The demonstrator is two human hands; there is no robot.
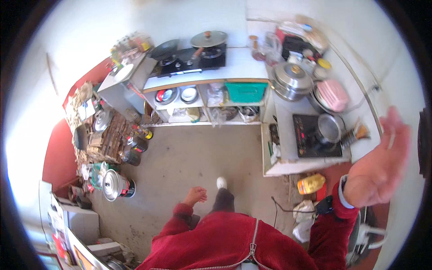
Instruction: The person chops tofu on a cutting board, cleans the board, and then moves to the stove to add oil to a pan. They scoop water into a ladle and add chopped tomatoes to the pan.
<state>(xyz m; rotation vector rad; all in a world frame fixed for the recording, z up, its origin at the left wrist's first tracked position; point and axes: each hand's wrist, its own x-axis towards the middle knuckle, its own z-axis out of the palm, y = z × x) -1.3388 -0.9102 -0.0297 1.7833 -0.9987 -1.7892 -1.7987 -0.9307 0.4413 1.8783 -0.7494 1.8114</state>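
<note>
My right hand [378, 168] is raised at the right, blurred, with its fingers stretched out and nothing seen in its grasp. It appears in front of the white wall, nearest in the picture to the counter with a black induction cooker [305, 136]. A metal pot [329, 127] sits on that cooker. Low by my body, my left hand [196, 195] hangs over the concrete floor [202, 152], fingers loosely bent and apparently empty. One white shoe [221, 182] shows ahead of me.
A gas stove [189, 62] carries a wok [164, 50] and a lidded pan [208, 38]. Shelves below hold bowls and a green bin [246, 92]. Dark bottles [130, 157] and a lidded bucket [116, 185] stand left. A yellow oil jug [311, 184] is right.
</note>
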